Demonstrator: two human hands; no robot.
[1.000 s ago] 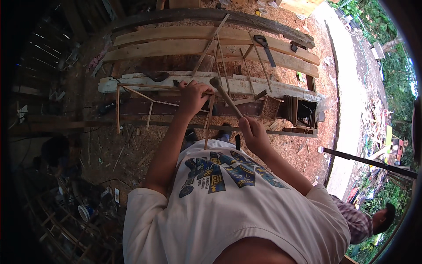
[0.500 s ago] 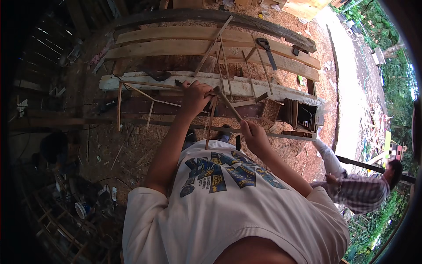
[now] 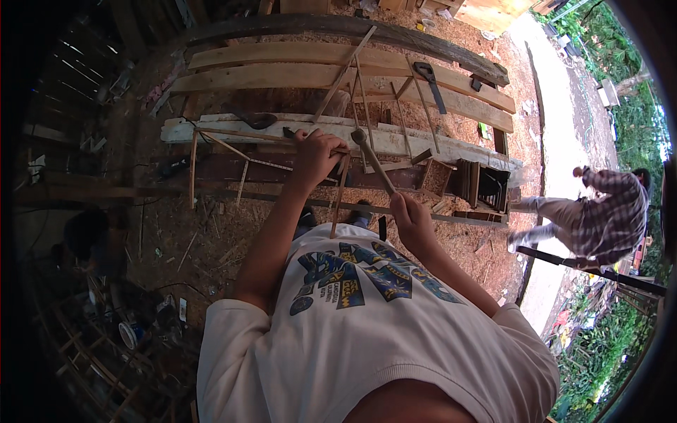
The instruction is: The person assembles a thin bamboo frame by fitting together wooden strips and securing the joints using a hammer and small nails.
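My right hand (image 3: 414, 220) is closed around the handle of a hammer (image 3: 378, 169). The hammer's head is raised slightly over the bench, just right of my left hand. Closed fingers of my left hand (image 3: 317, 156) press on a thin wooden strip (image 3: 243, 134), part of a light frame of strips, near a corner joint. Another strip of that frame (image 3: 339, 201) runs from the joint toward my shirt. Whether a nail is at the joint is hidden by my fingers.
Long planks (image 3: 282, 75) lie across the far side, with a handsaw (image 3: 431, 88) and more thin strips resting on them. Wooden box-like pieces (image 3: 479, 185) stand at the bench's right end. A person in a checked shirt (image 3: 606, 211) is on the right, by the path.
The hammer's head has lifted away from the joint by my left hand, up and to the right. My left hand stays in place. The other person has moved farther up the path.
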